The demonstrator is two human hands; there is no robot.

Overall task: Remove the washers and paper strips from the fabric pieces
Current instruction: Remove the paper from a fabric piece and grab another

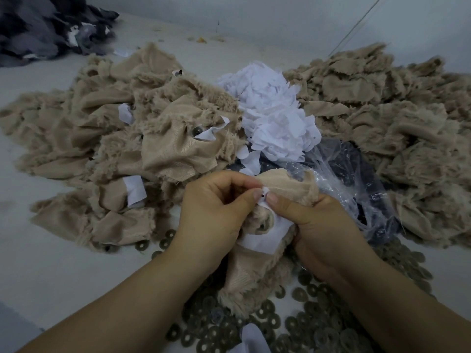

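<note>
Fabric piece (257,273): beige, furry-edged, held low at centre between both hands above the surface (51,263). A white paper strip (265,238) lies across it, with a washer (262,226) showing just above the strip.
Left hand (216,212): fingers curled, thumb and forefinger pinching the small upper end of the paper.
Right hand (321,225): fingers curled round the fabric's right side, thumb pressing the paper beside the left thumb.
Loose washers (305,314): dull olive rings, scattered thickly on the surface below and around the wrists.
Paper heap (275,118): white scraps, piled behind the hands.
Clear plastic bag (339,179): crumpled, just right of the hands, dark contents.
Beige fabric pile, left (102,138): several pieces bearing paper strips.
Beige fabric pile, right (382,115): bare pieces.
Dark grey fabric heap (43,26): far left corner.
</note>
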